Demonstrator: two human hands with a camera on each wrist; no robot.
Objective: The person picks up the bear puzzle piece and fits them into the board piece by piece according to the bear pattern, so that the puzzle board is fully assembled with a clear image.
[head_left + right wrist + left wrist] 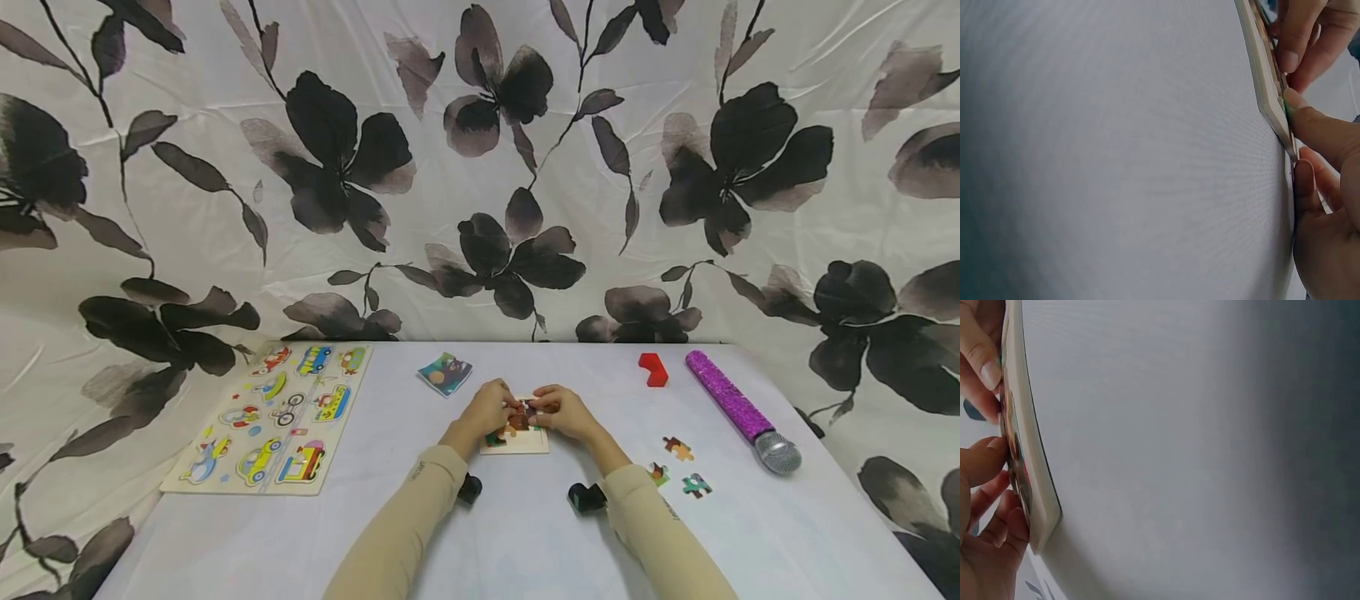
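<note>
A small wooden jigsaw board (513, 447) lies on the white table, with brown and green picture pieces (517, 421) in its frame. My left hand (487, 410) is at its left side, thumb and fingers bent onto the pieces. From the right, my right hand (566, 412) holds the board's upper right area between thumb and fingers. In the left wrist view, the left thumb (988, 459) presses on the picture surface close to the frame (1038, 469). The right wrist view has the right thumb (1310, 122) on a green part beside the board's corner.
Three loose jigsaw pieces (678, 448) lie right of the right forearm. Farther right are a purple glitter microphone (727, 400) and a red angular block (654, 371). A vehicle puzzle board (251, 425) lies at left; a picture card (446, 374) sits behind the left hand.
</note>
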